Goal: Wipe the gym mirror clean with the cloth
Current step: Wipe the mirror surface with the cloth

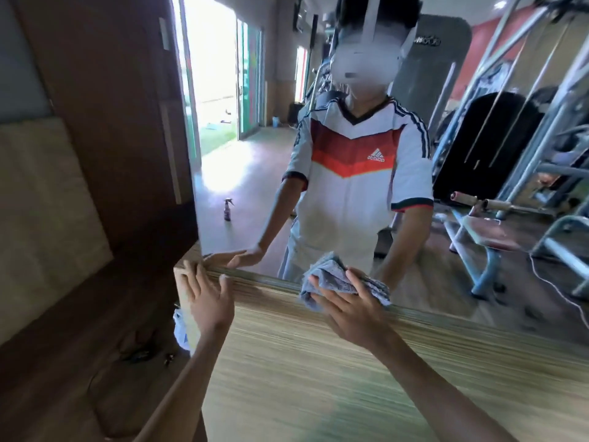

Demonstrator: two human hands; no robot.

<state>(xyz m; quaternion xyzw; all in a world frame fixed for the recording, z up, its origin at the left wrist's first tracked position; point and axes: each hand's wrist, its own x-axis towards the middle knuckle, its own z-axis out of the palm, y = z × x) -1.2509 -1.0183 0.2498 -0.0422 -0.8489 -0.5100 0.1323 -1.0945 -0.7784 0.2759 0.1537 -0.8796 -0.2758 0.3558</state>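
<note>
A large wall mirror (446, 250) fills the upper right of the head view, above a striped wooden panel (318, 362). My right hand (353, 307) presses a crumpled grey cloth (334, 275) flat against the mirror's bottom edge, fingers straight and spread over it. My left hand (208, 298) is open with fingers spread, resting at the mirror's lower left corner on the wooden panel's top edge. The mirror reflects a person in a white and red jersey and both hands.
A dark brown wooden cabinet (105, 122) stands left of the mirror, with a padded beige panel (38, 218) beside it. Reflected in the glass are a spray bottle (227, 209) on the floor, gym machines (526, 154), a bench and a bright doorway.
</note>
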